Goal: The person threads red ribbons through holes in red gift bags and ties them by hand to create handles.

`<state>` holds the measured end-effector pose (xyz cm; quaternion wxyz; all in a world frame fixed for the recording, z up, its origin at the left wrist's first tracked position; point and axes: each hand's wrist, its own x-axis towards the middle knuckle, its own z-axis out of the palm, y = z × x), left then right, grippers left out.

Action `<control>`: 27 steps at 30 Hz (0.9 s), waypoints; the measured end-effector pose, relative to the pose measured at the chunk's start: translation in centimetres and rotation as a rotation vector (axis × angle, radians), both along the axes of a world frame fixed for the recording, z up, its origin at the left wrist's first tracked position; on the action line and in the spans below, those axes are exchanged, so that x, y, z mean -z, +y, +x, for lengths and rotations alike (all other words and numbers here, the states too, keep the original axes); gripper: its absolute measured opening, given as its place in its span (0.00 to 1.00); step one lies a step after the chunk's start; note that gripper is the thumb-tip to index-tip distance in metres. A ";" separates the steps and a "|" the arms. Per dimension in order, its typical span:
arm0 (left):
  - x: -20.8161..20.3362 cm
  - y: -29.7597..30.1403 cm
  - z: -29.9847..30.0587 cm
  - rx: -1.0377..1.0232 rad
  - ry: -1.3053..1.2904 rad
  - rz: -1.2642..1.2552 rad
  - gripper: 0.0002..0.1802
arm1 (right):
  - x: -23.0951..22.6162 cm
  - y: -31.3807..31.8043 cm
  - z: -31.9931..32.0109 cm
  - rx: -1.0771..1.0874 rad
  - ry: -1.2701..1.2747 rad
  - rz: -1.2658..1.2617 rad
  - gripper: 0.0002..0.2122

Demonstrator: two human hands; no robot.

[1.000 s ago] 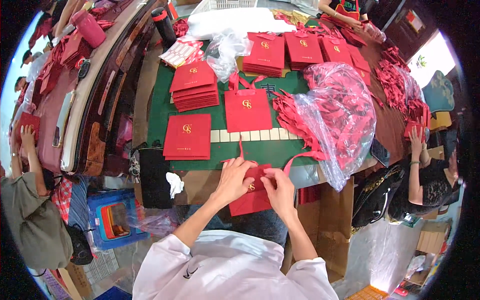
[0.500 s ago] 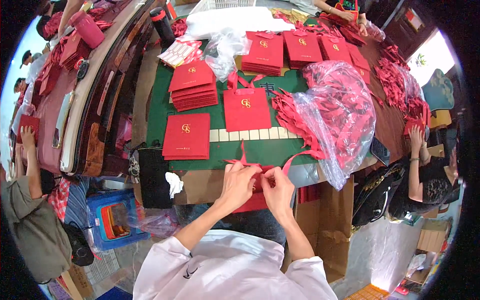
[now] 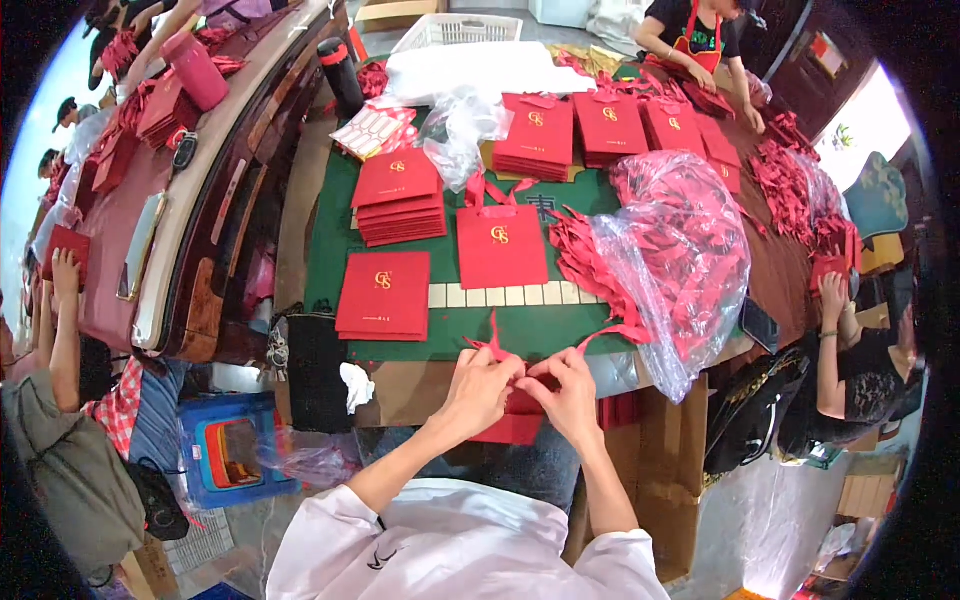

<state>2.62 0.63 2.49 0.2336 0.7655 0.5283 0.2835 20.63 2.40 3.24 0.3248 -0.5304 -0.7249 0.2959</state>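
Observation:
Just off the table's near edge, a small red paper bag (image 3: pixel 512 428) hangs beneath my two hands, its upper part mostly hidden by them. My left hand (image 3: pixel 478 390) pinches at the bag's top, and a red ribbon end (image 3: pixel 493 330) sticks up beyond its fingers. Close beside it, my right hand (image 3: pixel 565 392) has thumb and forefinger pressed together on a red ribbon (image 3: pixel 612 334), which trails off toward the clear bag of ribbons (image 3: pixel 680 240). The fingertips nearly meet, so the exact spot they grip is covered.
A finished-looking red bag with ribbon handles (image 3: pixel 502 245) lies ahead, beside flat red bags (image 3: pixel 384 295) and a taller stack (image 3: pixel 398 200). More stacks (image 3: pixel 533 137) stand behind. A crumpled white tissue (image 3: pixel 356 387) is at the near edge. Co-workers sit left, right and far right.
The view has shifted, so the table sits lower in the picture. My hands have drawn closer together at the bag's top, the right hand's fingertips now nearly meeting the left's.

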 end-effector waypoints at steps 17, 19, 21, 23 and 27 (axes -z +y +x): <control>-0.3 0.0 0.6 0.082 0.174 0.338 0.12 | 1.5 5.5 2.3 -0.317 0.333 -0.619 0.03; -0.3 0.1 0.6 0.019 0.137 0.286 0.12 | 2.6 4.9 1.6 -0.243 0.326 -0.596 0.03; 0.4 0.2 0.3 0.016 0.132 0.264 0.12 | 3.1 4.6 1.0 -0.101 0.330 -0.527 0.04; 0.3 -0.1 0.5 0.081 0.047 0.176 0.12 | 3.4 4.8 0.7 -0.022 0.237 -0.423 0.06; -0.2 -0.4 0.6 -0.026 -0.043 0.117 0.12 | 2.7 5.4 1.1 0.063 0.221 -0.282 0.09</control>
